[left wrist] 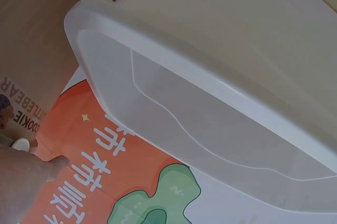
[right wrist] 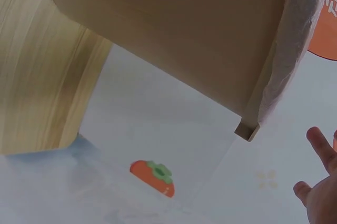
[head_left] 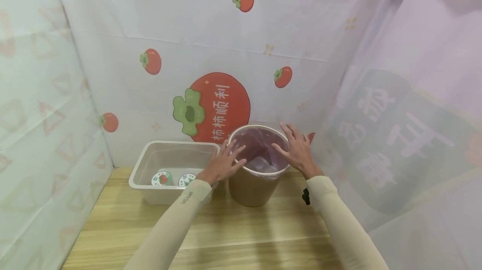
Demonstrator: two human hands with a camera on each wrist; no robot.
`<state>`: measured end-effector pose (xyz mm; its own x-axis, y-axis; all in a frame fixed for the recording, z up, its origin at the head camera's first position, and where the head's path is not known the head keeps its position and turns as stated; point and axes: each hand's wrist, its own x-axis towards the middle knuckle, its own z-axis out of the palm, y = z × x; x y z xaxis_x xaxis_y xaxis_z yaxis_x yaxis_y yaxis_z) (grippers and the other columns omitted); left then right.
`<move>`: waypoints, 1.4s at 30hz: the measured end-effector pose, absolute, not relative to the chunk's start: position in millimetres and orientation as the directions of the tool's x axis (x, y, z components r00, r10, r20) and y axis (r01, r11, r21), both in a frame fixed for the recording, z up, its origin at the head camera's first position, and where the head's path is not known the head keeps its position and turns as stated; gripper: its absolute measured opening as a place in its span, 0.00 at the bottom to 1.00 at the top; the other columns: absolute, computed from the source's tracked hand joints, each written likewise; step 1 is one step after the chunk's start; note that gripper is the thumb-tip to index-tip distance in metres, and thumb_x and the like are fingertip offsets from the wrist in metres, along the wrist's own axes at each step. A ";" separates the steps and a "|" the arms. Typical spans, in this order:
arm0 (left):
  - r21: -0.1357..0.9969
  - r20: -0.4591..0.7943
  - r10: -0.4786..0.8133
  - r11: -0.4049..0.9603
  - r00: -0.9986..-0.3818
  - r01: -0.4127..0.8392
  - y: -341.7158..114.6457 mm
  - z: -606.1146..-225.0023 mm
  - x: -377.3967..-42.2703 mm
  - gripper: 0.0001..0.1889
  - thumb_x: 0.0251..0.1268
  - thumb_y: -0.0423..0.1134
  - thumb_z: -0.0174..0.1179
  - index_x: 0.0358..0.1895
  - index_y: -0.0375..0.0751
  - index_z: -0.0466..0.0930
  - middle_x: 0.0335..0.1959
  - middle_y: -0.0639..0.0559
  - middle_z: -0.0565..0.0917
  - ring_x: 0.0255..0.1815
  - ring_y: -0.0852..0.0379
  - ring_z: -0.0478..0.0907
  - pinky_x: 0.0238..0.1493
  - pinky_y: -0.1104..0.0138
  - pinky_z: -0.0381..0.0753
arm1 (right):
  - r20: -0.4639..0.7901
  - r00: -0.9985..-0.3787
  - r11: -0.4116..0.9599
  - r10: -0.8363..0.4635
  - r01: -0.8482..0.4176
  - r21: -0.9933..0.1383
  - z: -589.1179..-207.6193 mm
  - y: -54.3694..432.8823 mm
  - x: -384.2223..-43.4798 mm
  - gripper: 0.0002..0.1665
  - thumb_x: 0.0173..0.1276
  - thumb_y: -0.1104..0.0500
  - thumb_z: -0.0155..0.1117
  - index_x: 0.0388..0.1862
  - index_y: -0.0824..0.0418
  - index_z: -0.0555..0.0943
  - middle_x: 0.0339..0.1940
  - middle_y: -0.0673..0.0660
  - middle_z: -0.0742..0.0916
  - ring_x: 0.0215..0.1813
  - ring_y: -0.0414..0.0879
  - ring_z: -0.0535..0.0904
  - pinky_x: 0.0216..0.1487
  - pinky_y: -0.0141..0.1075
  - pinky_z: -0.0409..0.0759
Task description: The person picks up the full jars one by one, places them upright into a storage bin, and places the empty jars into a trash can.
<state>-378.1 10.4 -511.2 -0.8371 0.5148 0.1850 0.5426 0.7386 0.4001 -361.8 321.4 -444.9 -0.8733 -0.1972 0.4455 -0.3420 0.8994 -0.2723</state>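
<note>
A brown waste bin (head_left: 248,192) stands upright on the wooden table, lined with a thin translucent bag (head_left: 263,142) that folds over its pale rim. My left hand (head_left: 221,164) is at the bin's left rim, fingers spread and reaching over the opening; in the left wrist view the hand (left wrist: 23,182) shows only in part beside the bin (left wrist: 63,29). On the other side, my right hand (head_left: 299,148) has its fingers spread at the right rim. The right wrist view catches a thumb and finger of that hand (right wrist: 324,195) near the bag's edge (right wrist: 287,56).
Left of the bin stands a white plastic tub (head_left: 137,176), partly behind my left forearm. Two round printed discs, one a tomato-like disc (head_left: 162,178), show inside it. A printed cloth wall (head_left: 124,14) rises behind the table (head_left: 233,236), with more cloth on both sides.
</note>
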 end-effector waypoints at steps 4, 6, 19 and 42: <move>0.396 0.174 0.518 0.742 -0.837 0.542 9.6 -510.6 -377.5 0.38 0.85 0.68 0.39 0.89 0.58 0.56 0.93 0.43 0.47 0.93 0.34 0.36 0.86 0.27 0.40 | 0.443 -0.874 0.895 -0.202 -0.349 -0.280 -446.3 320.8 -360.3 0.50 0.76 0.38 0.66 0.89 0.52 0.61 0.88 0.64 0.67 0.84 0.65 0.66 0.81 0.78 0.52; 0.397 0.178 0.518 0.740 -0.837 0.543 9.1 -509.5 -376.5 0.37 0.85 0.68 0.40 0.89 0.58 0.56 0.93 0.43 0.47 0.93 0.34 0.37 0.86 0.27 0.41 | 0.435 -0.877 0.894 -0.204 -0.348 -0.282 -445.8 319.7 -359.2 0.49 0.76 0.37 0.65 0.89 0.52 0.62 0.88 0.63 0.67 0.84 0.65 0.66 0.81 0.78 0.52; 0.404 0.174 0.507 0.745 -0.844 0.531 4.2 -503.1 -375.6 0.38 0.85 0.69 0.38 0.90 0.61 0.54 0.93 0.42 0.35 0.93 0.36 0.31 0.87 0.29 0.39 | 0.391 -0.894 0.910 -0.218 -0.331 -0.249 -443.9 305.5 -360.8 0.47 0.78 0.33 0.62 0.89 0.49 0.64 0.88 0.63 0.68 0.82 0.70 0.69 0.82 0.76 0.55; 0.397 0.233 0.496 0.737 -0.836 0.548 -76.5 -515.5 -367.7 0.40 0.83 0.62 0.52 0.89 0.49 0.57 0.91 0.34 0.47 0.91 0.27 0.43 0.86 0.28 0.47 | 0.400 -0.825 0.842 -0.399 -0.503 -0.197 -448.8 253.2 -349.9 0.49 0.73 0.31 0.61 0.87 0.48 0.66 0.89 0.65 0.65 0.88 0.70 0.59 0.84 0.73 0.57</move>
<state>-367.7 -76.5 -515.5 -0.8364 0.4959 0.2334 0.5476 0.7368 0.3967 -349.9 253.2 -448.8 -0.8247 -0.3994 0.4005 -0.5031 0.8416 -0.1967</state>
